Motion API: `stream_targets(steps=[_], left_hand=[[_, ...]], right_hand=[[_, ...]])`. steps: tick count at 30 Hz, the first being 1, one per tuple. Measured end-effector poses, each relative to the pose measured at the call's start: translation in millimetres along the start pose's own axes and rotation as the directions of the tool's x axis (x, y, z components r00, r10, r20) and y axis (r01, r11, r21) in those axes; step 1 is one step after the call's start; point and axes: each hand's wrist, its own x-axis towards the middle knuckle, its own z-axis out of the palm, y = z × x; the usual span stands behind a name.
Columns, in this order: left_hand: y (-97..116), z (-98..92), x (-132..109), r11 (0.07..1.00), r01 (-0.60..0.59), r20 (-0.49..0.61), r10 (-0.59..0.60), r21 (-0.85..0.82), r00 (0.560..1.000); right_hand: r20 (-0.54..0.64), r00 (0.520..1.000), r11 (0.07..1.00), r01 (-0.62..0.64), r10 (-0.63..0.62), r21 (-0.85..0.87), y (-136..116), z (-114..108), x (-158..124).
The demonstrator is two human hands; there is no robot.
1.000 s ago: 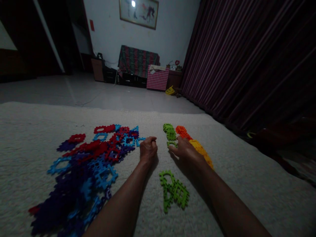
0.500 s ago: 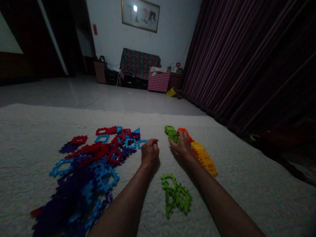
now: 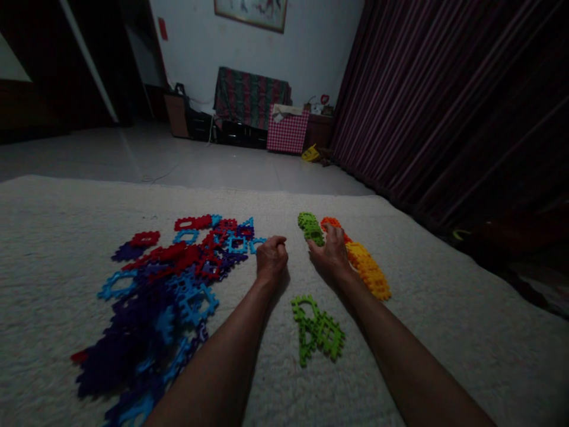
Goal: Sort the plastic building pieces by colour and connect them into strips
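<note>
My left hand (image 3: 272, 259) rests on the pale quilted mat, its fingers curled into a fist with no piece showing in it. Just left of its knuckles lies a light blue square toy piece (image 3: 256, 245). My right hand (image 3: 332, 252) is at the near end of a row of green interlocking plastic pieces (image 3: 307, 223). Its thumb and fingers are apart on either side of that end; whether they press on it I cannot tell. Orange pieces (image 3: 330, 223) and a row of yellow pieces (image 3: 368, 268) lie beside this hand. Between my forearms are loose green pieces (image 3: 328, 336).
A heap of purple pieces (image 3: 133, 332), mixed with red pieces (image 3: 178, 254) and blue ones, spreads along the left. The mat (image 3: 435, 332) ends at a tiled floor (image 3: 249, 172). Purple curtains (image 3: 400, 107) hang at right; a checkered box (image 3: 288, 131) stands by the far wall.
The view has tipped down slightly, so the wall and mat edge sit higher. My right fingers are slightly farther from the green row's end. My left fist stays put.
</note>
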Motion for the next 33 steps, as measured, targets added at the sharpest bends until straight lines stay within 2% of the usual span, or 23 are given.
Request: stream_targets(steps=[3, 6, 8, 11, 13, 15, 17, 21, 25, 30, 33], left_hand=[[-1.8, 1.0, 0.2, 1.0, 0.002, -0.005, -0.002, -0.011, 1.0], [-1.9, 1.1, -0.4, 1.0, 0.01, -0.011, -0.01, -0.017, 1.0], [-0.3, 0.6, -0.9, 1.0, 0.014, -0.007, -0.014, -0.021, 1.0], [2.3, -0.4, -1.4, 1.0, 0.011, -0.006, -0.011, -0.017, 1.0], [2.5, -0.5, -1.0, 1.0, 0.006, -0.003, -0.006, -0.005, 1.0], [1.1, 0.0, -0.2, 1.0, 0.006, 0.007, -0.006, 0.003, 1.0], [-1.0, 0.9, 0.8, 1.0, 0.007, 0.017, -0.007, 0.006, 1.0], [-3.8, 2.2, 1.9, 1.0, -0.005, 0.011, 0.004, 0.012, 1.0], [-2.9, 1.7, 1.4, 1.0, -0.022, 0.009, 0.022, 0.012, 1.0], [-1.5, 0.6, 0.2, 1.0, -0.011, 0.017, 0.011, 0.015, 1.0], [-2.1, 1.2, 0.4, 1.0, 0.002, 0.023, -0.002, 0.002, 1.0]], right_hand=[[0.083, 0.996, 0.999, 0.017, -0.019, 0.027, -2.1, -17.4, -10.4], [0.254, 0.967, 0.997, -0.004, -0.016, 0.077, -6.3, -41.5, -28.2], [0.404, 0.914, 0.99, -0.017, -0.041, 0.139, -10.2, -59.8, -43.0], [0.615, 0.779, 0.975, -0.017, -0.126, 0.222, -17.0, -87.2, -65.5], [0.697, 0.698, 0.975, 0.006, -0.164, 0.223, -22.2, -102.8, -78.6], [0.741, 0.65, 0.98, 0.031, -0.167, 0.195, -28.1, -114.5, -90.0], [0.761, 0.631, 0.986, 0.042, -0.149, 0.159, -34.2, -121.8, -100.2], [0.748, 0.653, 0.993, 0.078, -0.119, 0.089, -41.5, -127.2, -114.6], [0.739, 0.655, 0.988, 0.11, -0.157, 0.113, -34.1, -126.1, -106.2], [0.61, 0.773, 0.974, 0.041, -0.172, 0.222, -16.8, -102.5, -68.3], [0.533, 0.838, 0.984, 0.025, -0.119, 0.179, -11.7, -79.1, -49.9]])
